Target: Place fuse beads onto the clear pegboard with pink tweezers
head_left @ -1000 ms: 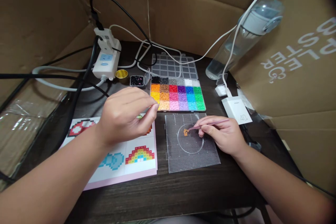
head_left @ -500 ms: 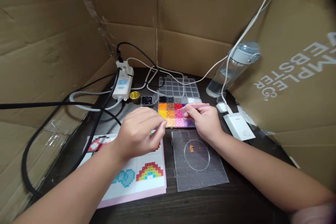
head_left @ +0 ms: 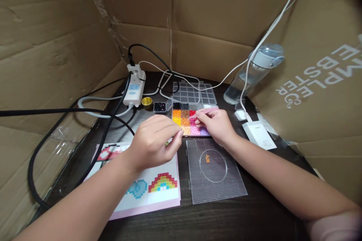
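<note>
My right hand [head_left: 217, 125] grips a pair of pink tweezers [head_left: 210, 110], whose tips point left over the orange and pink compartments of the bead box [head_left: 172, 121]. Near the box's front left corner, my left hand [head_left: 155, 141] is closed, thumb and forefinger together; whatever it pinches, if anything, I cannot make out. A clear pegboard [head_left: 233, 184] with a pale ring lies below my right hand. On it sits a small cluster of orange beads [head_left: 207, 159]. Printed pixel patterns [head_left: 166, 165], including a rainbow, lie partly under my left forearm.
Behind the bead box is its open clear lid [head_left: 207, 92]. A small box of dark beads [head_left: 160, 107], a gold cup [head_left: 146, 102] and a power strip [head_left: 134, 90] stand left. A water bottle [head_left: 246, 77] and white charger [head_left: 258, 135] are right. Cables cross; cardboard walls enclose the table.
The tweezers' tips have shifted slightly left, from the red and pink compartments toward the orange one. My left hand stays pinched near the box corner. The whole view has shifted a little.
</note>
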A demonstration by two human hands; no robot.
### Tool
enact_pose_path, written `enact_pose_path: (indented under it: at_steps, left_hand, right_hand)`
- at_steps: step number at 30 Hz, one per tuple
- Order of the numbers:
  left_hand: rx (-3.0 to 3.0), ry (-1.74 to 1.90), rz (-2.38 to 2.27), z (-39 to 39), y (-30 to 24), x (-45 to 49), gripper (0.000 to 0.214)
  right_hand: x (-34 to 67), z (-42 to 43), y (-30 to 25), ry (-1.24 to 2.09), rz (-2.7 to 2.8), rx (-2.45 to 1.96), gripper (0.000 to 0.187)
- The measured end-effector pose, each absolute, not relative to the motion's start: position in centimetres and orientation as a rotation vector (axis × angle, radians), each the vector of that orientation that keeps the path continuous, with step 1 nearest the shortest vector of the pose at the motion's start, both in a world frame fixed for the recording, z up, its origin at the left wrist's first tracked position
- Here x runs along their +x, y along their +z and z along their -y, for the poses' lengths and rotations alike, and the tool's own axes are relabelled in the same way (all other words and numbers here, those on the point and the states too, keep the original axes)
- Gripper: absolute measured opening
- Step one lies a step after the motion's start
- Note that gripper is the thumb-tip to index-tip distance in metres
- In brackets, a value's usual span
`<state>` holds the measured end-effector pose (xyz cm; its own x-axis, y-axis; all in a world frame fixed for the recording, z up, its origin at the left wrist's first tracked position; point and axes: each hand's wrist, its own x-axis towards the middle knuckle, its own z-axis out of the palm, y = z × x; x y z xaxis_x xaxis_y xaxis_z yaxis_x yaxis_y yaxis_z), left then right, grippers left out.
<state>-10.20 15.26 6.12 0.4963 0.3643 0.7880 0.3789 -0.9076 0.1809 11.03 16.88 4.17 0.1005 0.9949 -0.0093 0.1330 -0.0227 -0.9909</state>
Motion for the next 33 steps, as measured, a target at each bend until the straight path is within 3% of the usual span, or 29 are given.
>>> enact_pose_path:
  at_steps: [10,21,33]
  left_hand:
    - [-2.673,-1.411,0.671,-15.4,6.2,-10.1,0.009]
    - [-2.69,-1.396,0.693,-15.5,5.9,-9.9,0.011]
    - [-2.705,-1.378,0.741,-15.8,5.8,-9.9,0.01]
  right_hand:
    - [11.9,-16.8,4.1,1.143,1.052,-1.287,0.025]
    - [17.4,-8.7,5.0,1.065,1.663,-1.206,0.012]
    - [18.4,-8.3,3.0,1.021,1.67,-1.213,0.011]
